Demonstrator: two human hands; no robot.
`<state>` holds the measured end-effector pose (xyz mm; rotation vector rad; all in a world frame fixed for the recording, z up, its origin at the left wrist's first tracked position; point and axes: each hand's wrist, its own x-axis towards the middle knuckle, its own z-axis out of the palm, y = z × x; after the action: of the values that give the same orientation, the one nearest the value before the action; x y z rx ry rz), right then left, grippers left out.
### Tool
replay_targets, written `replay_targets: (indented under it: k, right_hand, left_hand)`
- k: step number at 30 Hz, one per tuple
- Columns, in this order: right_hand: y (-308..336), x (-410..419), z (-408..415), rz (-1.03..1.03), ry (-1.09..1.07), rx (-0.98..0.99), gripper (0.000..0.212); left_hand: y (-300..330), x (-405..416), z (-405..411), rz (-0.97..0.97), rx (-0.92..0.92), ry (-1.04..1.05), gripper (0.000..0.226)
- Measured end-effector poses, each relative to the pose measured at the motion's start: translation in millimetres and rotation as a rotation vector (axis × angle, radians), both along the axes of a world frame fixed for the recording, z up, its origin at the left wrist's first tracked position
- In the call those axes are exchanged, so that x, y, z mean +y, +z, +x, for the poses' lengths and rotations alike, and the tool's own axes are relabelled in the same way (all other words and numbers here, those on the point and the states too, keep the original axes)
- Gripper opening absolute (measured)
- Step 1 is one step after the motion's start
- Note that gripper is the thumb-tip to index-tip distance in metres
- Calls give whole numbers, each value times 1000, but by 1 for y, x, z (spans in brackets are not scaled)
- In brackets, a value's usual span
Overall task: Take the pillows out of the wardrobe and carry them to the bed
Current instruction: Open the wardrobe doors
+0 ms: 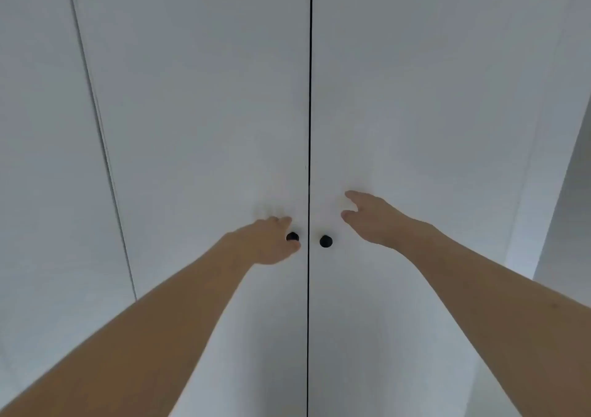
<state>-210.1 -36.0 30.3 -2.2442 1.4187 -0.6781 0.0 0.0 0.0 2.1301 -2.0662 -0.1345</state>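
Observation:
A white wardrobe fills the view, its two doors closed with a thin dark gap between them. The left door (208, 112) carries a small black knob (292, 236); the right door (415, 112) has a matching knob (326, 241). My left hand (271, 240) is at the left knob, fingers curling round it and partly hiding it; whether it grips is unclear. My right hand (371, 218) hovers open above and to the right of the right knob, not touching it. No pillows are visible; the wardrobe's inside is hidden.
Another white panel (41, 160) adjoins on the left, past a thin seam. On the right a white side panel (543, 128) ends at a grey wall strip (572, 208). I stand close to the doors.

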Motion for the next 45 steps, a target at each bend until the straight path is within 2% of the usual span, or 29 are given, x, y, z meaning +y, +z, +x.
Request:
replay_targets:
  k: [4,7,9,14,18,21,23,25,30,35,39,43,45]
  right_hand:
    - [-6,-12,12,-108,-30,-178,45]
    - [-10,-21,17,-135,16,-296,39]
    - [-11,-26,17,-120,58,-351,37]
    - [-7,-34,12,-39,167,-481,35]
    - [-4,-23,16,37,282,-564,40]
    - [-2,-5,27,38,380,-565,39]
    - [-1,13,37,41,469,-595,30]
    - [1,33,48,20,543,-617,24]
    - [1,75,73,-66,635,-675,26]
    - [4,115,98,-77,762,-700,26]
    - [5,149,135,-63,872,-690,18]
    - [5,182,179,-114,979,-620,52]
    - [2,197,204,-145,1038,-576,57]
  left_hand:
    - [-27,-17,-10,-21,81,-17,48]
    - [-40,-25,-20,-155,132,42,35]
    - [-46,-25,-27,-267,144,114,29]
    - [-59,-15,-44,-433,172,266,31]
    - [-76,10,-57,-633,188,334,6]
    - [-81,39,-63,-700,111,393,24]
    - [-83,61,-63,-694,9,422,33]
    - [-85,85,-61,-673,-110,440,35]
    - [-86,146,-50,-657,-233,515,39]
    - [-98,195,-29,-795,-327,557,37]
    - [-103,233,-5,-900,-369,634,41]
    - [-114,280,29,-894,-368,720,33]
    - [-119,302,48,-872,-291,791,28]
